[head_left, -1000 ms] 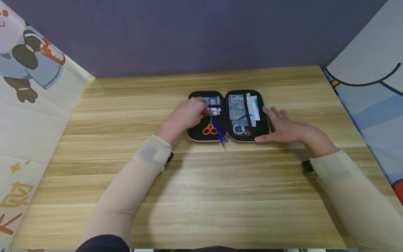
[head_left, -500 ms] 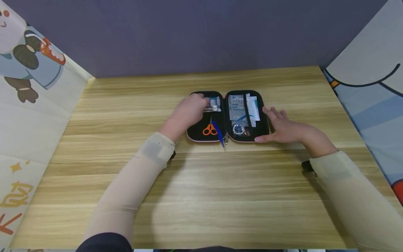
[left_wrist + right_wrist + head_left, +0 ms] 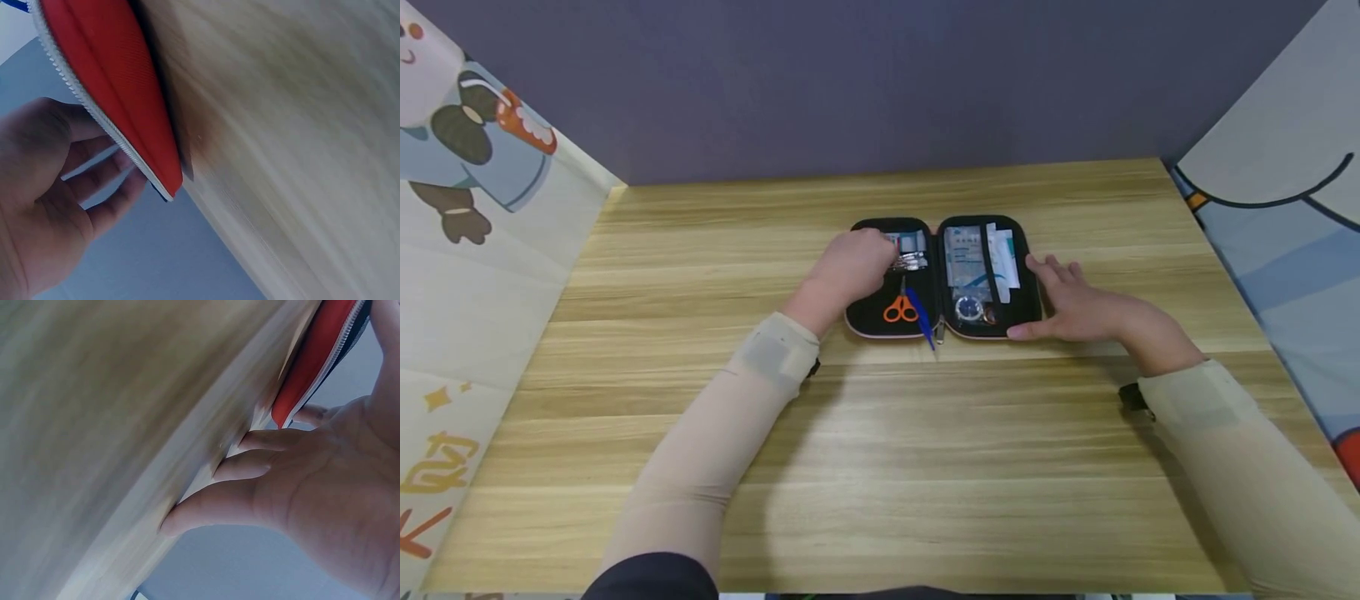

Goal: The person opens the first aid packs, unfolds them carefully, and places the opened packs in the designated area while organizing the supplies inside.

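An unfolded zip case (image 3: 872,319), black inside and red outside, lies on the wooden table. My left hand (image 3: 855,265) reaches over its left half, fingers bent down at the small foil-like packets (image 3: 912,252); the case rim hides the fingertips in the left wrist view, so I cannot tell if they pinch a packet. Below it lie orange-handled scissors (image 3: 900,307) and a blue pointed tool, perhaps tweezers (image 3: 921,318). My right hand (image 3: 1078,306) rests at the case's right edge (image 3: 312,359), fingers spread, several fingertips down on the tabletop.
In the right half of the case, a strap (image 3: 991,262) crosses clear and white packets (image 3: 964,254), with a round white-and-blue item (image 3: 968,308) below. A zipper pull (image 3: 940,332) hangs at the front of the spine. A dark wall (image 3: 887,92) stands behind the table.
My left hand has shifted slightly right, after going up and back down a little. The packets under it have moved slightly, and a red bit shows beside the fingers. The right hand has stayed put.
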`<state>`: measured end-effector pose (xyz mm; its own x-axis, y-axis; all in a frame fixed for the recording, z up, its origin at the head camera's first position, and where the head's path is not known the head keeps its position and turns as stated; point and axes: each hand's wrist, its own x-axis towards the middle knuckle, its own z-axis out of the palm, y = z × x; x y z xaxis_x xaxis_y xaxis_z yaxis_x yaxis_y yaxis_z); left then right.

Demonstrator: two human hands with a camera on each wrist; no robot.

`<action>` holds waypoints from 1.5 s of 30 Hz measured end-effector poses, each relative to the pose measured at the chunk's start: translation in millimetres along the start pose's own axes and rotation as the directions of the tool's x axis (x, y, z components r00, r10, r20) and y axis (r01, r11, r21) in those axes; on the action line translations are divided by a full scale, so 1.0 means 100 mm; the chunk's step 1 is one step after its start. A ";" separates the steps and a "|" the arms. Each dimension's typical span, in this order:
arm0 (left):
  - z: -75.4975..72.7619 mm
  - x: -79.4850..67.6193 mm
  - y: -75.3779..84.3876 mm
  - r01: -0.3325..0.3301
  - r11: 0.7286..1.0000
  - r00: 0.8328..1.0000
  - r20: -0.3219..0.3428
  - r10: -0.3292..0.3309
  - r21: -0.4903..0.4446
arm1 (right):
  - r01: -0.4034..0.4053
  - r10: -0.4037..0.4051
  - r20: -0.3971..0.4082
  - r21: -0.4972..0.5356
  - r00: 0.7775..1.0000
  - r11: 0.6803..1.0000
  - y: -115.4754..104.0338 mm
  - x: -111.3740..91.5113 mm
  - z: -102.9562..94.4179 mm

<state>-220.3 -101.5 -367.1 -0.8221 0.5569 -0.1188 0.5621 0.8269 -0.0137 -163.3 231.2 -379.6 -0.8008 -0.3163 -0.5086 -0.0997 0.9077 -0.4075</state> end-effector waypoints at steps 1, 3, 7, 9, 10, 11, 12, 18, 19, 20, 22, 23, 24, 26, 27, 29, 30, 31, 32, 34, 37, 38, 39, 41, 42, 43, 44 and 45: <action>0.00 0.00 -0.02 -0.003 1.000 1.000 0.013 0.003 -0.011 | -0.001 0.001 0.000 0.000 1.000 1.000 0.00 0.00 0.00; 0.00 0.00 -0.06 -0.008 1.000 0.999 0.036 0.009 -0.026 | 0.000 0.000 -0.001 0.000 1.000 1.000 -0.01 0.00 0.00; 0.01 -0.01 -0.16 -0.032 0.997 0.997 0.063 0.037 -0.077 | 0.007 -0.007 -0.002 0.004 1.000 1.000 -0.01 0.00 0.00; 0.01 -0.02 -0.20 -0.043 0.994 0.997 0.062 0.050 -0.102 | 0.011 -0.011 -0.002 0.005 1.000 1.000 0.00 0.01 0.01; 0.01 -0.03 -0.22 -0.041 0.993 0.997 0.061 0.048 -0.111 | 0.012 -0.012 -0.003 0.005 1.000 1.000 0.00 0.01 0.01; 0.02 -0.03 -0.23 -0.031 0.992 0.998 0.058 0.038 -0.120 | 0.013 -0.013 -0.003 0.005 1.000 1.000 0.00 0.01 0.01; 0.02 -0.04 -0.24 -0.020 0.992 0.998 0.055 0.027 -0.127 | 0.013 -0.013 -0.004 0.004 1.000 1.000 0.00 0.01 0.01; 0.03 -0.07 -0.24 0.041 0.992 0.998 0.048 -0.035 -0.120 | 0.015 -0.015 -0.008 -0.002 1.000 1.000 0.00 0.02 0.01; 0.03 -0.07 -0.25 0.042 0.992 0.998 0.043 -0.038 -0.118 | 0.016 -0.016 -0.008 -0.002 1.000 1.000 0.00 0.02 0.01; 0.03 -0.06 -0.25 0.044 0.992 0.998 0.039 -0.040 -0.117 | 0.017 -0.017 -0.008 -0.003 1.000 1.000 0.00 0.02 0.01; 0.03 -0.04 -0.28 0.044 0.991 0.999 0.023 -0.042 -0.129 | 0.018 -0.018 -0.010 -0.002 1.000 1.000 0.01 0.02 0.01; 0.04 -0.03 -0.30 0.042 0.989 0.999 0.013 -0.041 -0.145 | 0.019 -0.019 -0.011 -0.002 1.000 1.000 0.01 0.03 0.01; 0.04 -0.02 -0.32 0.035 0.986 0.999 -0.001 -0.036 -0.162 | 0.021 -0.021 -0.012 -0.002 1.000 1.000 0.01 0.03 0.02; 0.07 0.00 -0.38 0.024 0.979 0.999 -0.017 -0.028 -0.205 | 0.022 -0.022 -0.012 -0.003 1.000 1.000 0.01 0.03 0.02; 0.09 0.01 -0.41 0.022 0.973 0.999 -0.022 -0.028 -0.232 | 0.023 -0.023 -0.012 -0.004 1.000 1.000 0.01 0.03 0.03; 0.12 0.02 -0.46 0.018 0.959 0.999 -0.023 -0.025 -0.282 | 0.026 -0.026 -0.012 -0.005 1.000 1.000 0.01 0.03 0.03; 0.13 0.03 -0.48 0.020 0.952 1.000 -0.016 -0.026 -0.305 | 0.028 -0.028 -0.012 -0.006 1.000 1.000 0.01 0.02 0.04; 0.13 0.03 -0.49 0.025 0.944 1.000 0.001 -0.026 -0.329 | 0.029 -0.029 -0.012 -0.007 1.000 1.000 0.01 0.02 0.04; 0.13 0.02 -0.49 0.030 0.939 0.999 0.024 -0.023 -0.341 | 0.030 -0.030 -0.013 -0.009 0.999 1.000 0.02 0.02 0.04; 0.10 0.02 -0.49 0.033 0.933 0.998 0.064 -0.011 -0.359 | 0.031 -0.031 -0.013 -0.008 0.999 0.999 0.02 0.02 0.04; 0.05 0.01 -0.47 0.012 0.926 0.992 0.122 0.037 -0.377 | 0.028 -0.028 -0.011 -0.007 1.000 1.000 0.02 0.01 0.03; 0.04 0.01 -0.46 0.000 0.926 0.990 0.131 0.053 -0.379 | 0.027 -0.027 -0.011 -0.006 1.000 1.000 0.02 0.01 0.03; 0.04 0.00 -0.46 -0.010 0.920 0.988 0.136 0.068 -0.391 | 0.026 -0.026 -0.010 -0.006 1.000 1.000 0.02 0.01 0.03; 0.03 -0.02 -0.47 -0.025 0.914 0.985 0.147 0.092 -0.405 | 0.027 -0.027 -0.011 -0.007 1.000 1.000 0.01 0.00 0.03; 0.03 -0.03 -0.48 -0.029 0.913 0.984 0.150 0.097 -0.406 | 0.028 -0.028 -0.013 -0.008 1.000 1.000 0.01 0.00 0.03; 0.02 -0.04 -0.48 -0.032 0.915 0.983 0.153 0.102 -0.402 | 0.029 -0.030 -0.015 -0.008 0.999 1.000 0.00 0.01 0.03; 0.02 -0.06 -0.49 -0.031 0.919 0.982 0.160 0.101 -0.393 | 0.031 -0.031 -0.017 -0.009 0.999 0.999 0.00 0.01 0.03; 0.02 -0.07 -0.49 -0.030 0.927 0.981 0.166 0.099 -0.374 | 0.031 -0.032 -0.018 -0.009 0.999 0.999 0.00 0.01 0.03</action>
<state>-241.7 -146.0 -367.7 -0.7359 0.6151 -0.2830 0.5117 0.7790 0.3625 -162.2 230.5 -381.9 -0.8077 -0.3398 -0.4817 -0.1301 0.8997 -0.4166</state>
